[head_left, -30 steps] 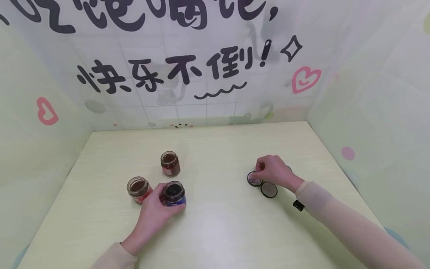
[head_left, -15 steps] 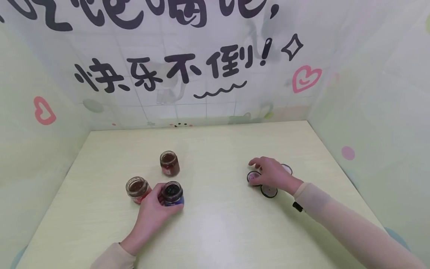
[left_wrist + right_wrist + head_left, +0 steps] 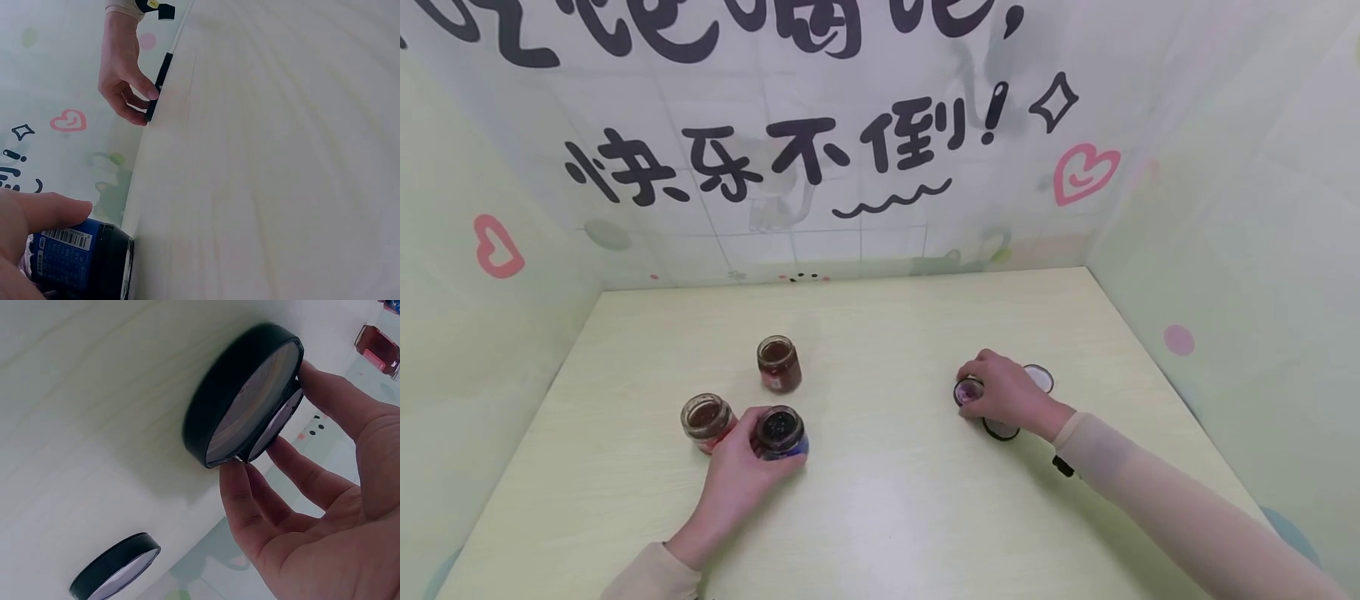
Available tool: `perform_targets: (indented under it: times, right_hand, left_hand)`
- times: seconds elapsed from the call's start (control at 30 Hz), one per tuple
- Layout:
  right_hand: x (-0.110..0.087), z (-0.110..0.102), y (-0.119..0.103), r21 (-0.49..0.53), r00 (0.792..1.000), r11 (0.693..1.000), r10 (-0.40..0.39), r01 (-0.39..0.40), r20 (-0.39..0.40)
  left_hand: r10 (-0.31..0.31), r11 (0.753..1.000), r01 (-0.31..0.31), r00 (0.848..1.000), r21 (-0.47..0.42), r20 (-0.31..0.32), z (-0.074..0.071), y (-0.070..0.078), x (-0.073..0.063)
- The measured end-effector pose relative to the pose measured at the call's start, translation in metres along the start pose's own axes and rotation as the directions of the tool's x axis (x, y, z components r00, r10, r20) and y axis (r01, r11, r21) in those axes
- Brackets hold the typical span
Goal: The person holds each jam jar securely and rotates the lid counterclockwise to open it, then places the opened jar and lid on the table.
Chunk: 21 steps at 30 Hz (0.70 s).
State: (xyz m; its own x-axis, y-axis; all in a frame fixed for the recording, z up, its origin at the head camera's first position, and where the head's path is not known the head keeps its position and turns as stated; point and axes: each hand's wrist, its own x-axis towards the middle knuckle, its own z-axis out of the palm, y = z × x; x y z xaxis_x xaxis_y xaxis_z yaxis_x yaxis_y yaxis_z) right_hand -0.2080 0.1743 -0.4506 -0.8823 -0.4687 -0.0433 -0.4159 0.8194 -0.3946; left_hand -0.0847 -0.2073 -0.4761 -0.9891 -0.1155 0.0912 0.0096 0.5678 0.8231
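On the left of the head view my left hand (image 3: 737,475) grips an open glass jar (image 3: 786,443) with a blue label and dark contents, thumb on the near side. In the left wrist view the label's barcode shows beside the thumb. My right hand (image 3: 1009,392) pinches a black-rimmed jar lid (image 3: 968,390), pale inside facing up, between thumb and fingers. Two more lids lie around that hand: one (image 3: 1002,429) at its near side, partly hidden by it, and another (image 3: 1039,378) behind the wrist. The right wrist view shows the held lid (image 3: 275,425) overlapped by the nearer lid (image 3: 206,400).
Two open jars with red labels and brown contents stand near the left hand, one (image 3: 707,422) to its left and one (image 3: 779,365) farther back. Walls printed with characters and hearts enclose the pale wooden table (image 3: 880,333) at the back and sides.
The right hand's fingers have spread over the lid, then closed at its edges, and the lid has shifted slightly. My left hand and the blue-labelled jar have drifted slightly left.
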Motion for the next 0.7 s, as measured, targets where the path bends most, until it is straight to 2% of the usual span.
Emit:
perform_targets:
  times: [0.23, 0.47, 0.7]
  right_hand:
    - [-0.001, 0.001, -0.002, -0.004, 1.0, 1.0, -0.007, 0.007, -0.007]
    - [-0.001, 0.0, -0.003, -0.026, 1.0, 0.999, -0.02, 0.021, 0.009]
    - [0.0, -0.006, -0.011, -0.02, 1.0, 1.0, -0.019, 0.019, 0.025]
  left_hand:
    - [0.003, 1.0, -0.003, 1.0, 0.005, 0.007, 0.0, -0.001, -0.002]
    - [0.053, 0.997, -0.054, 0.998, 0.046, 0.025, -0.004, 0.002, -0.002]
    - [0.111, 0.989, -0.114, 0.993, 0.092, 0.039, -0.016, 0.012, 0.001]
